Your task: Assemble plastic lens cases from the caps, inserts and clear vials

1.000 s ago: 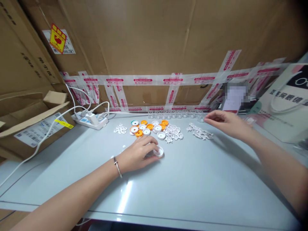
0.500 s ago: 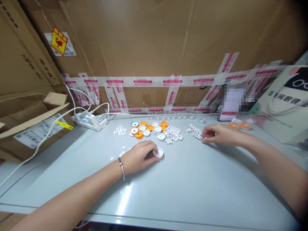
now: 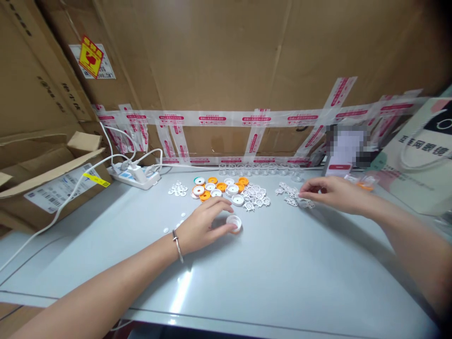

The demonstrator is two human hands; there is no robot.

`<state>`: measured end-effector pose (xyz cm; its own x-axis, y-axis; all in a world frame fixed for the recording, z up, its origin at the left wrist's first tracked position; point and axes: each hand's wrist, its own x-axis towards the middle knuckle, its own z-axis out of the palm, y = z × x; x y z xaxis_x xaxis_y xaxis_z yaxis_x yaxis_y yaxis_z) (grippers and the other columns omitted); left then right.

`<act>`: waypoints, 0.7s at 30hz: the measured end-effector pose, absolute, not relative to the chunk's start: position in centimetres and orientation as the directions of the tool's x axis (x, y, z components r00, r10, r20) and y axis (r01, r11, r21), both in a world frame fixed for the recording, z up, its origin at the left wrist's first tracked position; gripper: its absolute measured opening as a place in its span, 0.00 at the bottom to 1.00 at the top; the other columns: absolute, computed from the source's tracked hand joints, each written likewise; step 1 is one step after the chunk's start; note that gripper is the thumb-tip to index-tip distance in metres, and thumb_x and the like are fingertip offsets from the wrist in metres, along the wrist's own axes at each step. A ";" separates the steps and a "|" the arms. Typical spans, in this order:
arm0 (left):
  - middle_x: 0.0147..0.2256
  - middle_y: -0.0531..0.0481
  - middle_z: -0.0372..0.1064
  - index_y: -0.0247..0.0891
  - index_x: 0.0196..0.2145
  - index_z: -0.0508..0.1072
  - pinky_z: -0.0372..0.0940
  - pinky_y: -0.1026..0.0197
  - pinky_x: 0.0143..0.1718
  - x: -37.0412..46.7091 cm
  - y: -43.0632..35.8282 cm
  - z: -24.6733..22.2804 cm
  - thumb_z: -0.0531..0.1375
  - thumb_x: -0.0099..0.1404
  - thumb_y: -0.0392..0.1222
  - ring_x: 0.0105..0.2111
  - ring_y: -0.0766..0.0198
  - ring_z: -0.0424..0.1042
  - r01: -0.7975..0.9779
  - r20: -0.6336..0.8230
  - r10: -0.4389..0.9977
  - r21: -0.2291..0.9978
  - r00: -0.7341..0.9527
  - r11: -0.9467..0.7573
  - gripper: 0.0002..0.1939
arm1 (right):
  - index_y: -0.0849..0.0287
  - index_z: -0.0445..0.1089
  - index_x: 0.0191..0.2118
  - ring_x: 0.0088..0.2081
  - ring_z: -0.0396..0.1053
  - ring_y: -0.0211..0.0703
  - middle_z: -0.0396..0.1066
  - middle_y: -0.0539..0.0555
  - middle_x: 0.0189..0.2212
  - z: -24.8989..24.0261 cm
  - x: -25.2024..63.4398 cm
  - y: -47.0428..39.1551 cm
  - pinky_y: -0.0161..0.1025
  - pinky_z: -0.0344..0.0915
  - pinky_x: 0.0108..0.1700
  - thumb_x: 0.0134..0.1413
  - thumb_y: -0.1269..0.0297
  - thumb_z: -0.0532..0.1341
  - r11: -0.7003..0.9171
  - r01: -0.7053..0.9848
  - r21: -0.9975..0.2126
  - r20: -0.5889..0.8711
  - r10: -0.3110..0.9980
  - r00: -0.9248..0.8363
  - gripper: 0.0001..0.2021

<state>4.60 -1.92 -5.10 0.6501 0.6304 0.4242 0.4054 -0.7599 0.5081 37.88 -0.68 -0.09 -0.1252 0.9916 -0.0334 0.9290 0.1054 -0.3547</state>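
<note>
My left hand (image 3: 204,222) has its fingers parted beside a round white cap with an orange base (image 3: 234,223). Its thumb rests at the cap's near side while the index finger stays clear of it. My right hand (image 3: 326,190) is pinched closed over a small pile of thin white openwork plastic pieces (image 3: 286,189). What lies between those fingertips is too small to make out. Behind my left hand is a cluster of white and orange round caps (image 3: 221,187), with more white openwork pieces (image 3: 254,194) against its right side.
Small white discs (image 3: 177,189) lie at the left. Clear plastic cups (image 3: 259,170) line the back. A power strip (image 3: 137,179) with cables, an open carton (image 3: 52,183), a phone (image 3: 342,153), orange-and-clear pieces (image 3: 365,184) and a paper bag (image 3: 413,165) stand around the table (image 3: 275,282).
My left index finger has lifted off the white cap and the fingers have spread. The right hand has risen slightly, and more white pieces show below its fingers.
</note>
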 end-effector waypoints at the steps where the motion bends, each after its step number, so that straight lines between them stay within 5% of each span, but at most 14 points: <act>1: 0.46 0.45 0.65 0.38 0.42 0.66 0.59 0.58 0.51 4.6 -2.0 -5.0 0.57 0.62 0.43 0.48 0.62 0.63 0.396 0.449 0.630 0.512 0.633 -0.763 0.11 | 0.54 0.71 0.29 0.29 0.68 0.44 0.73 0.52 0.28 0.2 37.4 -1.0 0.38 0.60 0.30 0.48 0.52 0.58 0.129 0.911 -0.392 0.013 0.991 -0.135 0.12; 6: 0.43 0.47 0.68 0.38 0.41 0.69 0.61 0.59 0.48 4.9 -2.6 -4.2 0.55 0.63 0.41 0.45 0.63 0.66 0.332 0.468 0.690 0.636 0.552 -0.697 0.09 | 0.54 0.71 0.29 0.30 0.69 0.42 0.73 0.51 0.27 -0.6 32.4 -3.0 0.38 0.63 0.32 0.49 0.53 0.60 0.371 0.695 -0.616 0.386 0.911 -0.144 0.11; 8: 0.40 0.48 0.70 0.38 0.40 0.70 0.62 0.59 0.46 5.4 -3.2 -3.8 0.55 0.63 0.42 0.42 0.63 0.68 0.311 0.399 0.754 0.734 0.522 -0.604 0.09 | 0.55 0.70 0.29 0.28 0.68 0.40 0.72 0.50 0.25 -1.8 29.8 -3.9 0.37 0.63 0.32 0.51 0.58 0.60 0.510 0.608 -0.609 0.535 0.830 -0.160 0.07; 13: 0.38 0.46 0.73 0.36 0.40 0.73 0.65 0.60 0.43 6.4 -4.1 -3.6 0.59 0.59 0.45 0.38 0.63 0.71 0.153 0.150 0.857 0.955 0.492 -0.255 0.13 | 0.58 0.68 0.34 0.26 0.67 0.38 0.71 0.51 0.24 -4.2 26.0 -5.2 0.38 0.60 0.31 0.54 0.72 0.57 0.808 0.568 -0.159 0.718 0.489 -0.495 0.04; 17: 0.32 0.47 0.74 0.33 0.36 0.74 0.67 0.62 0.37 6.6 -4.0 -4.1 0.64 0.54 0.42 0.32 0.65 0.72 -0.007 -0.011 0.890 1.000 0.455 0.016 0.12 | 0.62 0.68 0.36 0.26 0.65 0.40 0.72 0.54 0.23 -4.3 25.8 -5.7 0.39 0.57 0.30 0.54 0.75 0.55 0.791 0.586 0.177 0.686 0.328 -0.650 0.05; 21: 0.32 0.49 0.74 0.33 0.33 0.74 0.66 0.64 0.38 6.6 -3.9 -4.4 0.65 0.51 0.38 0.32 0.67 0.72 -0.043 -0.047 0.885 0.996 0.463 0.075 0.11 | 0.63 0.69 0.36 0.26 0.65 0.40 0.72 0.53 0.23 -3.9 25.8 -6.1 0.40 0.57 0.30 0.55 0.76 0.53 0.775 0.538 0.331 0.637 0.238 -0.734 0.08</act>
